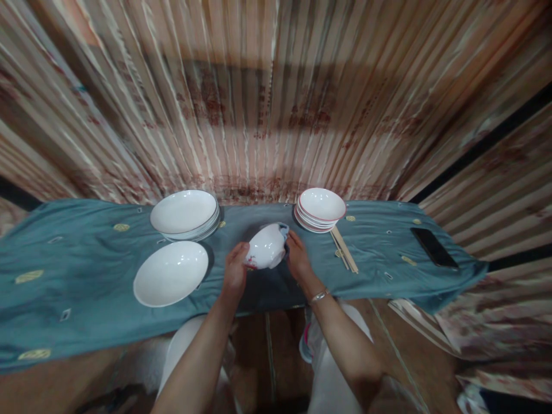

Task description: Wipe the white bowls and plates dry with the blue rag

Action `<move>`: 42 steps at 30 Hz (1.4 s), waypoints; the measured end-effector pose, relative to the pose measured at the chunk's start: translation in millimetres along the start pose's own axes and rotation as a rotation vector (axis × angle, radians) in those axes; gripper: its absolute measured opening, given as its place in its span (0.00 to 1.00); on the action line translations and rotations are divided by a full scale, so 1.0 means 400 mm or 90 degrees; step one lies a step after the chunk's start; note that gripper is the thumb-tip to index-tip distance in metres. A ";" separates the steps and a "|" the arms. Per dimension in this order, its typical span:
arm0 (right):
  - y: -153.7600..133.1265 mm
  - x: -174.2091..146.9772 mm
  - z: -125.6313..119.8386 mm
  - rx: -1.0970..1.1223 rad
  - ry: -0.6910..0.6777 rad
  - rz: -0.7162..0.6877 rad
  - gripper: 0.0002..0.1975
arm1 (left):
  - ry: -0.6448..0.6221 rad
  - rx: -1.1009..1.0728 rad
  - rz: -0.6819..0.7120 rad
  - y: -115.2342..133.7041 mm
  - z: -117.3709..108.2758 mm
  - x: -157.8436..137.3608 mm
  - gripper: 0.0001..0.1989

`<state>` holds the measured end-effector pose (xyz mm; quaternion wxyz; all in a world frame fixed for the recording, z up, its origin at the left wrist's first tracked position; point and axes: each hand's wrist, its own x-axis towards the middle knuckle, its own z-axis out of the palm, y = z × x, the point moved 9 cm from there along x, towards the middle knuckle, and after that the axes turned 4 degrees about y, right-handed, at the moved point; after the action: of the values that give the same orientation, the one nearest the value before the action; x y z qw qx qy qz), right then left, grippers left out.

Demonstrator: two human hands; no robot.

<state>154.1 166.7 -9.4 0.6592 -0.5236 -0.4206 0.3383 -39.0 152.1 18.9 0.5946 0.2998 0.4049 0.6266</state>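
Note:
A small white bowl (266,247) with a red floral pattern is held tilted above the middle of the table, its outside turned towards me. My left hand (236,265) is closed on the bowl's left rim. At the bowl's right side my right hand (297,257) is closed on a bluish-grey cloth (283,229), which touches the bowl. Part of the cloth is hidden behind the bowl and the fingers.
A stack of large white plates (184,213) stands back left, with a single white dish (171,275) before it. Several red-rimmed bowls (322,204) are stacked back right, beside wooden chopsticks (344,250). A black phone (433,247) lies farther right on the green tablecloth (99,259). Curtains hang behind.

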 end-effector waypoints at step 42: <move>-0.208 -0.047 0.088 -0.290 -0.131 -0.198 0.25 | -0.025 0.005 0.000 -0.019 0.001 0.004 0.17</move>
<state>114.6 145.9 71.3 0.5224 -0.5502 -0.6256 0.1818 -34.9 153.3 12.3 0.6015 0.3144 0.3954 0.6188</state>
